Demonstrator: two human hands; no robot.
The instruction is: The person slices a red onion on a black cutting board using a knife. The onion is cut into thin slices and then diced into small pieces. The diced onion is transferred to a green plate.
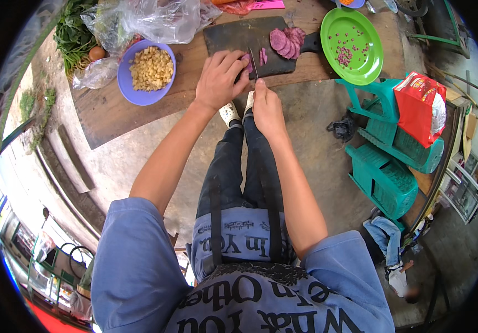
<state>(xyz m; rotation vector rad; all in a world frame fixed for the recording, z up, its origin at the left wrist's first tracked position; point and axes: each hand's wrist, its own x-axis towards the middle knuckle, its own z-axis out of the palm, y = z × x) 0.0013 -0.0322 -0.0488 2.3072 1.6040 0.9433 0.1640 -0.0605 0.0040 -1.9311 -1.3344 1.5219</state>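
My left hand holds a piece of purple sweet potato down on a dark cutting board. In my right hand is the handle of a kitchen knife, its blade standing just beside that piece. Thin purple strips lie to the right of the blade. Overlapping round purple slices rest near the board's handle. A green plate with small purple cubes is at the right, partly over the board's handle. At the left, a purple-blue bowl holds pale yellow cubes.
Clear plastic bags, leafy greens and a brown egg lie on the wooden table at the left. Stacked green plastic stools and a red bag stand at the right. A person is at the lower right.
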